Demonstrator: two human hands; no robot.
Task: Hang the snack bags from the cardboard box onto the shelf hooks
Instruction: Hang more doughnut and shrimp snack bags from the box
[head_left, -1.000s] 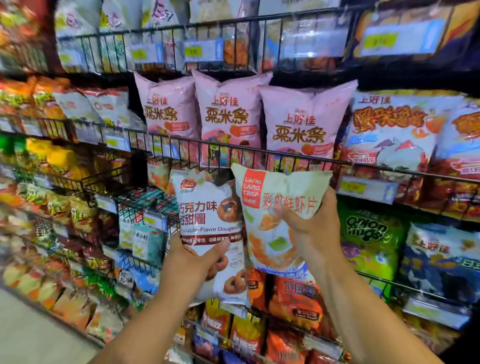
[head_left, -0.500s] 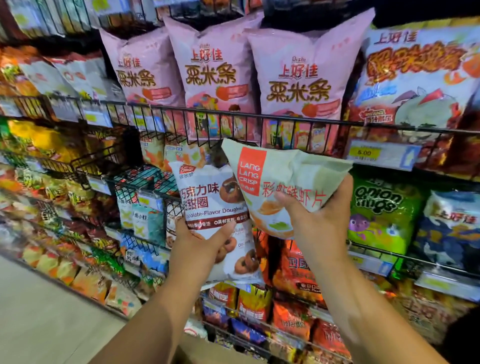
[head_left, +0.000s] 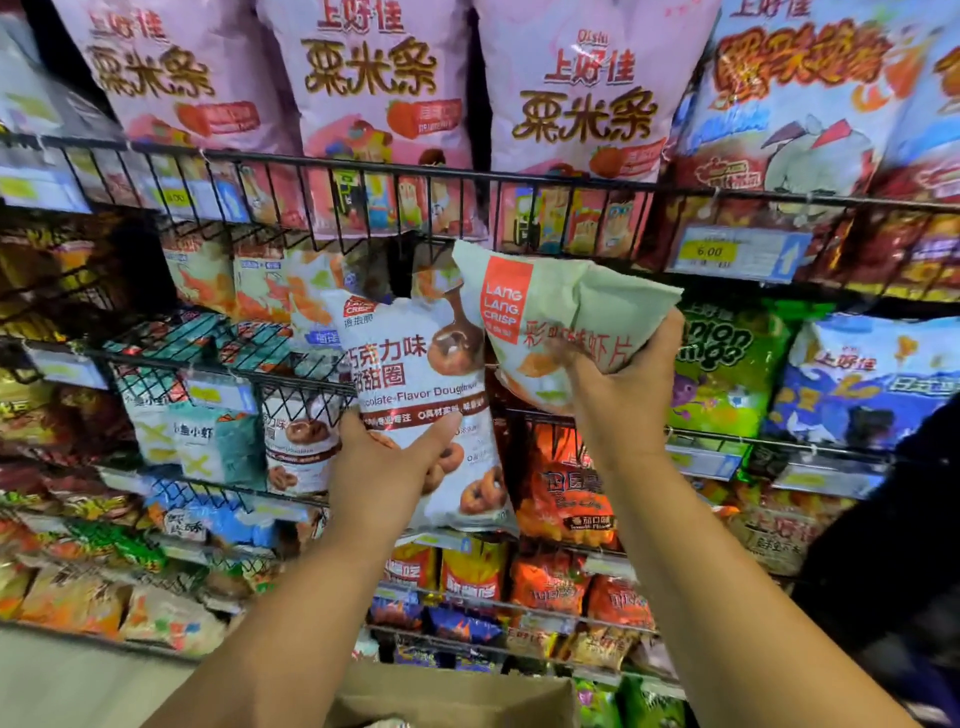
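Observation:
My left hand grips a white chocolate doughnut bag by its lower left side, thumb across the front. My right hand holds a pale green Lang Lang Crisp bag tilted, its top corner close under the black wire shelf rail. The two bags overlap in front of the rack's middle shelf. A brown cardboard box shows its rim at the bottom, between my forearms. No hook is visible behind the bags.
Pink snack bags fill the upper wire shelf. Green onion ring bags and blue bags stand to the right, orange bags below. More doughnut bags sit in a wire basket on the left. A dark shape intrudes at the right.
The view has dropped and moved closer to the rack. Both bags have gone up toward the rail under the pink bags, and the green bag has tilted further. The cardboard box has come into view.

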